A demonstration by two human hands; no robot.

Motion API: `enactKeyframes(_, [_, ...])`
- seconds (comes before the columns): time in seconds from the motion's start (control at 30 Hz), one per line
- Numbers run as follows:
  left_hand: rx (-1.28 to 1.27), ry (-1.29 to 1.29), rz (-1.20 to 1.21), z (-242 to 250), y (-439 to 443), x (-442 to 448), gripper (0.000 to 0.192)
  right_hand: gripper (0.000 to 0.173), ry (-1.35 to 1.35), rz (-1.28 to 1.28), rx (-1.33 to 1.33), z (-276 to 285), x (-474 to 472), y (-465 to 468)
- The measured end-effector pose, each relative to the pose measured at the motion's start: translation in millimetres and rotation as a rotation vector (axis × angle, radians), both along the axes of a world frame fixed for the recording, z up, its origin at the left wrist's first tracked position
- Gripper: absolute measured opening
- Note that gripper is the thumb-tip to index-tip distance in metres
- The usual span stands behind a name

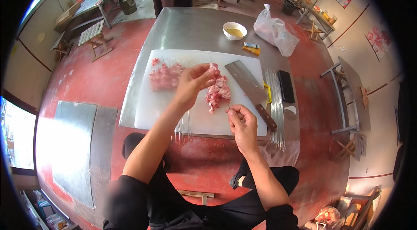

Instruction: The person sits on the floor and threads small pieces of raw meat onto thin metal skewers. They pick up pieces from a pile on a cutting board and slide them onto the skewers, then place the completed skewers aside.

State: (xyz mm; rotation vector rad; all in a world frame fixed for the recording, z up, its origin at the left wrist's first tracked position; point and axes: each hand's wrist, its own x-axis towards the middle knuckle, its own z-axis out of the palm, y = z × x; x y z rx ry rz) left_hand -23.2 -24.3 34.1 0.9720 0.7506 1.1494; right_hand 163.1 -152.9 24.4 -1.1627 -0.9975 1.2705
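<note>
My left hand [195,81] pinches a piece of raw meat [213,69] above the white cutting board [198,122]. A thin skewer tip shows just beyond that piece. Between the fingers of my right hand [242,124] is the lower end of a thin metal skewer [228,106]. A pile of cut raw meat [219,91] lies on the board between both hands, partly behind the skewer. Left of my left hand, several skewers loaded with meat [164,76] lie side by side, partly hidden by that hand. A cleaver [246,81] rests at the board's right, its wooden handle towards me.
Right of the board are a bundle of metal skewers [275,109], a yellow handle [267,93] and a black phone [286,86]. Farther back on the metal table [182,31] stand a white bowl [235,31], small packets [251,48] and a plastic bag [275,31].
</note>
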Motion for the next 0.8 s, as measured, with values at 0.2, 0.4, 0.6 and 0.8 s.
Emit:
enactKeyframes(0.2, [0.048, -0.067, 0.019, -4.0, 12.1, -10.3, 0.042, 0.012, -0.187, 0.002, 0.053, -3.5, 3.8, 1.1])
enactKeyframes(0.4, [-0.018, -0.111, -0.261, 3.7, -6.2, -2.4, 0.047, 0.013, -0.082, -0.062, 0.036, 1.1, 4.9, 2.5])
enactKeyframes(0.6, [-0.004, -0.103, -0.235, -3.2, -11.1, 6.0, 0.044, 0.014, -0.114, -0.028, 0.028, 6.0, 3.3, 1.1])
enactKeyframes(0.8, [0.014, -0.167, -0.202, -6.7, -4.5, 2.3, 0.046, 0.019, -0.507, 0.004, 0.236, -1.4, 9.0, 4.7])
